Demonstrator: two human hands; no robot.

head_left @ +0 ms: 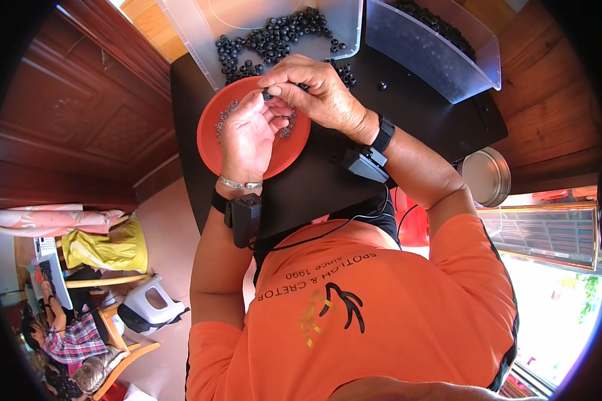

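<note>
While the left hand (249,137) and right hand (320,99) pinch a black bead-like bit (267,95) over the orange bowl (209,144) at 11 o'clock, the 12 o'clock tub (215,23) holds loads more, so probably plenty left, can't tell what's done.

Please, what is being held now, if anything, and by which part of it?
A small black piece, between the left hand and right hand; which part of it they grip is too small to tell.

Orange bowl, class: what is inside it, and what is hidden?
Small grey pieces show inside the orange bowl, on either side of the left hand. That hand covers the middle; whatever lies beneath cannot be seen.
</note>
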